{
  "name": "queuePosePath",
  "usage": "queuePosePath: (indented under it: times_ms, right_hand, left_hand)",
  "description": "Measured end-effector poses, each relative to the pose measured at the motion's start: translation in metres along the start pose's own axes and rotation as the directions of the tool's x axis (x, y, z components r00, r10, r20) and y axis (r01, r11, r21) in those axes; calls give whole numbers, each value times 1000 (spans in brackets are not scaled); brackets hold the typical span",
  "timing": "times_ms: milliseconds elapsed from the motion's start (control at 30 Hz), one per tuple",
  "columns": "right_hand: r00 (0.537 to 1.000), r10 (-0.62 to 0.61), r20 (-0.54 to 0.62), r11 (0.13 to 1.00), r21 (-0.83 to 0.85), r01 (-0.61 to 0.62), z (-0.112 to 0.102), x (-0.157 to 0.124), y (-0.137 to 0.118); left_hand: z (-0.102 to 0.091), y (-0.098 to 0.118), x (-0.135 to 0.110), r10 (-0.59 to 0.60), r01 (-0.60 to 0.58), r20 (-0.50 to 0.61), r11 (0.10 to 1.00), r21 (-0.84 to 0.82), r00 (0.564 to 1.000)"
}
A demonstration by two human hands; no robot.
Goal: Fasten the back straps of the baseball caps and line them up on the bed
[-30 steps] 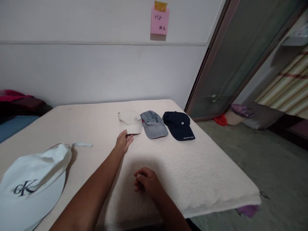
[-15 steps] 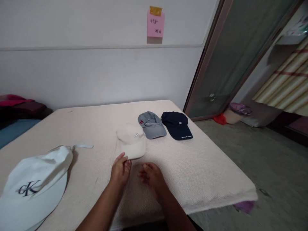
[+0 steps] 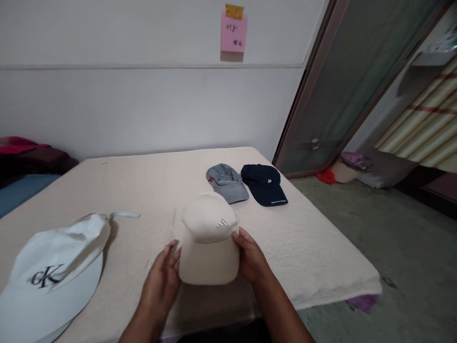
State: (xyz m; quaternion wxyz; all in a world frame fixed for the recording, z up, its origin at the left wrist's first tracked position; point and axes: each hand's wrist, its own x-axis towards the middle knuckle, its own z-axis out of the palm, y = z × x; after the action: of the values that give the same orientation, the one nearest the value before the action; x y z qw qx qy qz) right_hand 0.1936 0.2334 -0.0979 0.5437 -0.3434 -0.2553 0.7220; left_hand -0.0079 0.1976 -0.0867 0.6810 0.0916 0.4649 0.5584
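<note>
Pinching the cream cap (image 3: 209, 259) at its right side, our right hand (image 3: 253, 257) sets its thumb on top; our left hand (image 3: 162, 274), half open, curves beside the opposite edge, contact unclear; the cap has come toward us, so both hands now flank it; the white cap (image 3: 67, 252) lies at our left; farther off, the grey cap (image 3: 228, 183) and navy cap (image 3: 262, 178) remain side by side.

The Adidas baseball cap (image 3: 209, 238) sits between the left hand (image 3: 162, 276) and right hand (image 3: 253, 255). The CK baseball cap (image 3: 57, 271) lies leftward on the blanket (image 3: 143, 186). Behind, rightward, lie a third cap (image 3: 226, 182) and, just right of it, a fourth cap (image 3: 264, 183).
</note>
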Motion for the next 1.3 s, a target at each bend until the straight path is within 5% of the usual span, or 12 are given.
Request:
queuePosePath:
  times_ms: [167,300,467,733,967,1167,1300]
  right_hand:
    - [970,93,223,996,-4,-94,11,-15,0]
    - [916,226,332,971,-148,-186,16,-21,8]
    - [937,223,269,953,-264,-151,14,-18,5]
    - [955,208,210,972,-153,-178,16,-19,-3]
    - [952,250,175,939,-284,-194,20,-27,12]
    - [976,146,159,860,-508,-46,10,-24,20]
    - [997,-28,77,762,-643,71,1,-21,23]
  left_hand:
    - [-17,39,5,-86,102,154,990,-99,984]
    - [-29,52,2,47,-42,43,993,-112,998]
    - [-34,55,-7,143,-148,121,989,29,982]
    - [-29,44,-25,-149,19,375,944,328,915]
    - [-13,29,-30,-180,69,336,946,317,925]
    - [-8,18,-26,-69,-23,294,954,298,953]
    - [1,11,-31,-68,-32,305,950,311,950]
